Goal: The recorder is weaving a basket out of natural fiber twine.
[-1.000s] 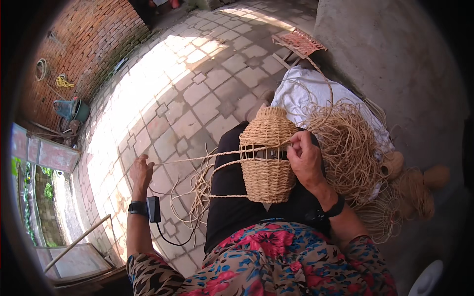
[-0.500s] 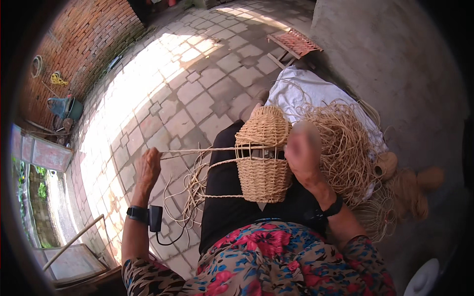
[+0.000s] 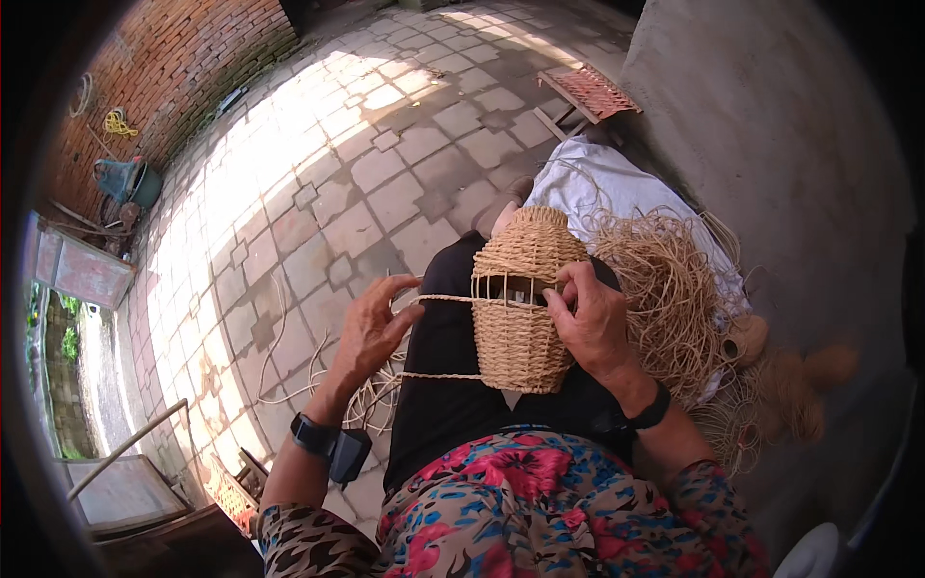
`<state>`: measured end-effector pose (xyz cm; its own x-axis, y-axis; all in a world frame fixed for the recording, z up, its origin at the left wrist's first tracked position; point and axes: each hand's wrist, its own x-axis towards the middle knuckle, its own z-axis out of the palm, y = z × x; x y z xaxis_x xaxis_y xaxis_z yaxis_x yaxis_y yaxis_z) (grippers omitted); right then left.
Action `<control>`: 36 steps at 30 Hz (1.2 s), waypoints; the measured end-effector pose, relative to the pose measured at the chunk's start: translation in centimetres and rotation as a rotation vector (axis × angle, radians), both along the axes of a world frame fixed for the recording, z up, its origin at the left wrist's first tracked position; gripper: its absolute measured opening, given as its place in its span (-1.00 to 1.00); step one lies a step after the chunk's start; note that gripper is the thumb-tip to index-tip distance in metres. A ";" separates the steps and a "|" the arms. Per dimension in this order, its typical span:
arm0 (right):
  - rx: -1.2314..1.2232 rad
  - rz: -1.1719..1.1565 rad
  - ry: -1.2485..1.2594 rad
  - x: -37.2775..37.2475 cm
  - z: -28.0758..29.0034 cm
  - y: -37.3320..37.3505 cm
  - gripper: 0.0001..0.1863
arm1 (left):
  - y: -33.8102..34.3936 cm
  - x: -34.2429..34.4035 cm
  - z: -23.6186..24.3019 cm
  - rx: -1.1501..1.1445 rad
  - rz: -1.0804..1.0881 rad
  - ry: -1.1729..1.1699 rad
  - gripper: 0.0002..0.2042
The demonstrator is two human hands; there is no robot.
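Observation:
A tan woven basket point(image 3: 525, 342) with a narrowed top lies across my lap. Bare upright stakes span an open band between its upper and lower woven parts. My right hand point(image 3: 593, 323) is at the band's right edge, thumb and forefinger closed on the basket there; part of the grip is hidden. Left of the basket, my left hand point(image 3: 371, 323) has its thumb and fingers apart around the loose end of a twisted cord point(image 3: 443, 298) that runs out from the band. A second twisted cord point(image 3: 438, 376) leaves the basket lower down.
Beside my right leg, a heap of loose tan strands point(image 3: 655, 289) lies on a white cloth point(image 3: 588, 173). Rolls of cord point(image 3: 744, 339) sit near it. More strands point(image 3: 371, 405) trail over the paving at left. A low slatted stool point(image 3: 590, 91) stands ahead by the wall.
My left hand has come right toward the basket and opened; the strands it held stretched out are no longer taut. My right hand has settled at the open band's edge.

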<state>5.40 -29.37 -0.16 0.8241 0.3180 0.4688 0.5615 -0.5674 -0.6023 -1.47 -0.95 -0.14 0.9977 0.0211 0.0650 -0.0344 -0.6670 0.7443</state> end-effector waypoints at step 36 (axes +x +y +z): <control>0.178 -0.010 0.105 -1.8 -0.7 -0.9 -0.76 | -8.9 3.7 -1.9 -0.074 0.149 -0.086 -0.77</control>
